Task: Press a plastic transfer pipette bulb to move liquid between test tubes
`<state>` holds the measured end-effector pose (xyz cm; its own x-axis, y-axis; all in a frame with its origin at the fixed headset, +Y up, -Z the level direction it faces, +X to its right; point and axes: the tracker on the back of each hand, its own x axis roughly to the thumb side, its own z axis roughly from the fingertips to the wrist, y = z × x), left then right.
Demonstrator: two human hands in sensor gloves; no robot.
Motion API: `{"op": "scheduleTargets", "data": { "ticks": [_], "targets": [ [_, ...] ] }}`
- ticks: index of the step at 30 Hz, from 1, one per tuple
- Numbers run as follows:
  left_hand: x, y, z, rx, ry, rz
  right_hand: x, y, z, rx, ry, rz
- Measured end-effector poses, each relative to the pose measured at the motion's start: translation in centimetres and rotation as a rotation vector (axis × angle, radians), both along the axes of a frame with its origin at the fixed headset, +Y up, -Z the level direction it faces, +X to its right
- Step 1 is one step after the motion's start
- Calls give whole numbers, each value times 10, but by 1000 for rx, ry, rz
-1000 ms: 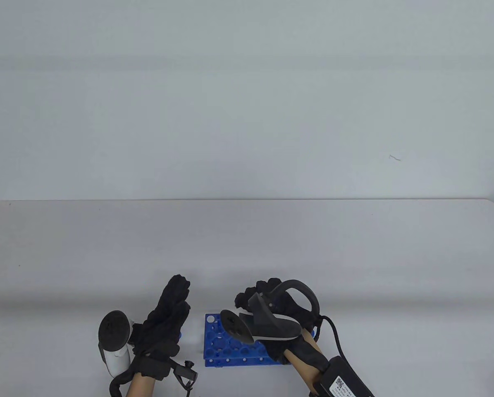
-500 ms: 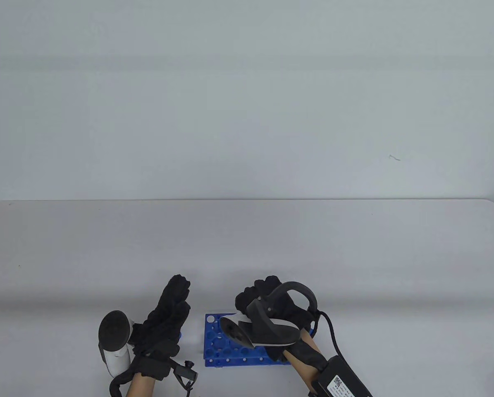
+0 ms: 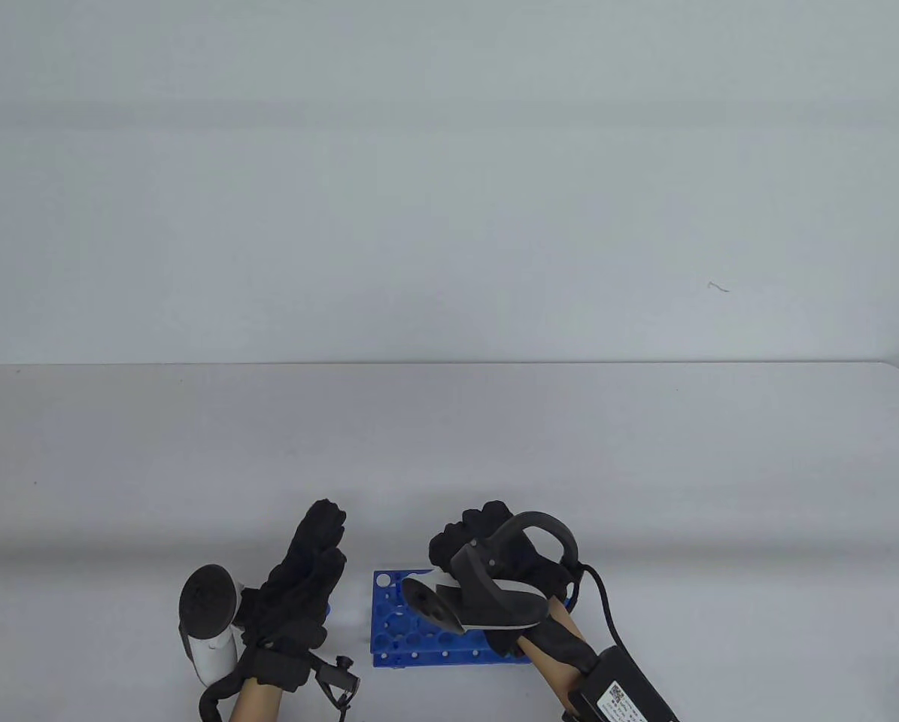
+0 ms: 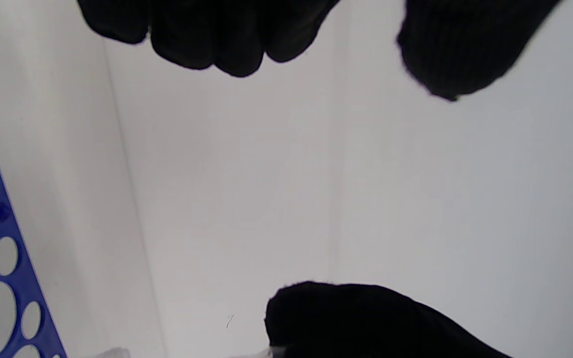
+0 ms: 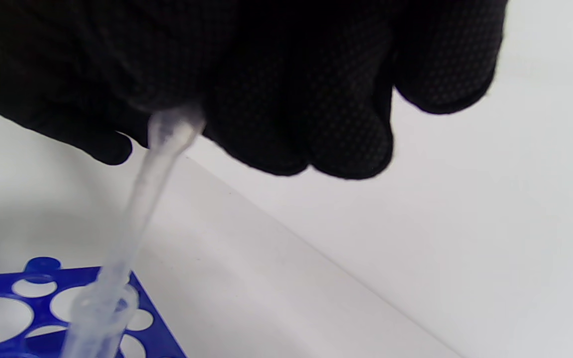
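Inside right hand (image 5: 246, 74), pipette bulb (image 5: 169, 127) hidden

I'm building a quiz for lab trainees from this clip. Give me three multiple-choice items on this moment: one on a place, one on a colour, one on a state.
1. Where does the pipette stem end?
A. in a clear test tube standing in the rack
B. flat on the table
C. in the left hand

2. What colour is the tube rack?
A. red
B. blue
C. yellow

3. What is the left hand doing?
A. squeezing the pipette
B. lifting the rack
C. holding nothing, fingers extended

Answers:
A, the right wrist view shows the stem running from the right hand down into the tube's mouth.
B, both the table and wrist views show it blue.
C, the left wrist view shows only bare table under its fingers.
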<state>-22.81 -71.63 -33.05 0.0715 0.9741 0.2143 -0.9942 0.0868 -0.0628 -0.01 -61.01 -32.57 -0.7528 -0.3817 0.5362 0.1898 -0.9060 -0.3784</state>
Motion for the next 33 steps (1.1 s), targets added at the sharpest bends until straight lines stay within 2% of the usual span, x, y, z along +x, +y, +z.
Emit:
{"op": "scheduleTargets", "data": {
  "ticks": [9,17,23,28,33],
  "targets": [
    [0,0,0,-2,1,-3,2,2,1,-18,-17,5],
    [0,0,0,1,0,-2,9,14,5,-43,-14,-53],
    [0,0,0,3,-3,-1,27,40,14,-29,-27,-164],
    [0,0,0,3,-3,-1,62,72,27,-26,-72,-277],
    [1,0,1,5,-5,0,94,86,35,-64,-157,-287]
  ]
}}
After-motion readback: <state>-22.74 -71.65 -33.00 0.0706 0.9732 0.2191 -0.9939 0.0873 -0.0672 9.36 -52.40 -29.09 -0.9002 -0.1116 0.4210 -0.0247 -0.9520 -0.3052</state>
